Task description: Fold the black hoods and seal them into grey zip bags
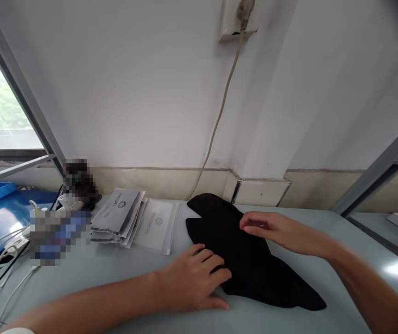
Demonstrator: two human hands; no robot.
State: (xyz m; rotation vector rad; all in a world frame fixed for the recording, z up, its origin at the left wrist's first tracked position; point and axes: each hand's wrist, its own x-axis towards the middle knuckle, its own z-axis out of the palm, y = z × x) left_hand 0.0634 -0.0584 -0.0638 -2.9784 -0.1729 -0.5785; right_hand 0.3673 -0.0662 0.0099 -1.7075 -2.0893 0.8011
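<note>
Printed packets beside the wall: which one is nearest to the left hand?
The whitish packet at the right side of the grey pile; the piled packets lie farther from the left hand.

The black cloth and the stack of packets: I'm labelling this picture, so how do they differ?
Colour: the black cloth looks plain; the stack of packets is pale grey with dark print.
Shape: the black cloth spreads in an irregular outline; the stack of packets is roughly rectangular and layered.
Shared: both lie on the table.
</note>
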